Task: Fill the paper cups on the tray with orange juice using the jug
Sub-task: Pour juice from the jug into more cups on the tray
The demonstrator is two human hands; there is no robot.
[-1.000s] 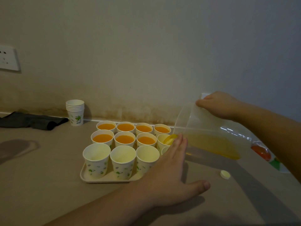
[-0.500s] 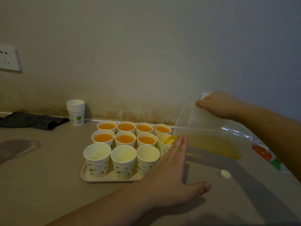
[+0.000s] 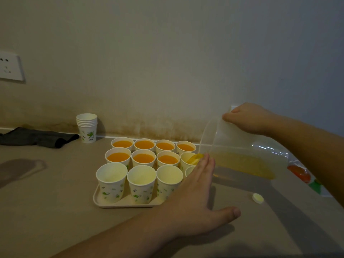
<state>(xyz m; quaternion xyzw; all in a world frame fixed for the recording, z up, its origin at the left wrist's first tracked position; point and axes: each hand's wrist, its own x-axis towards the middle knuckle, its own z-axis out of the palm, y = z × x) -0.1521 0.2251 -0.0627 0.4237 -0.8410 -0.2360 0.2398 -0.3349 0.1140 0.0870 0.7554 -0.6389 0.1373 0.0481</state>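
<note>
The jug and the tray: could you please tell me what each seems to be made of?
The jug looks like translucent, smooth plastic: the juice level and the wall behind show through its side. The tray looks like matte beige plastic, with a rounded moulded rim and no gloss; melamine or a fibre composite is also possible.

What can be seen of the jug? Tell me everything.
The jug is a clear, colourless plastic pitcher, tipped steeply toward the tray with its mouth over the right-hand paper cup in the middle row. Cloudy orange juice pools along its lower side and runs from the lip into that cup. The right hand grips it from above at the rim; the open left hand rests beside its mouth.
</note>
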